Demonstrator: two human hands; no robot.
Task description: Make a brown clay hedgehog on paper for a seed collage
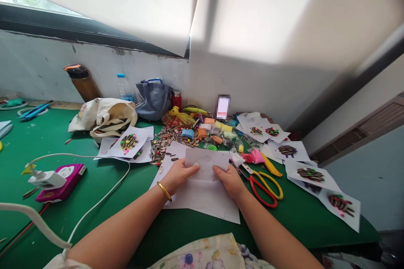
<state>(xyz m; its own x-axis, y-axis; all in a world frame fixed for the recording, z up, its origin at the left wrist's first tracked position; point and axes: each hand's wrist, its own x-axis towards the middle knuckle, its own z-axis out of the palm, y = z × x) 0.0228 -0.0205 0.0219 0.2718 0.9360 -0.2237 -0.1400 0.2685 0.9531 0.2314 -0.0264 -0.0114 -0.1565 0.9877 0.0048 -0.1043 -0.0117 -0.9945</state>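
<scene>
White paper (206,164) is clamped at opposite sides by both nearly closed hands (176,176).

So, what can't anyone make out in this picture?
All in the head view:
Phone: its screen is pixelated over.
Card: its back faces away from the camera.
Left hand and right hand: most fingers are hidden behind the card.
Blue bag: its sides hide any contents.
White cable: cut off by the left edge.
Seeds: too small and heaped to count.
</scene>
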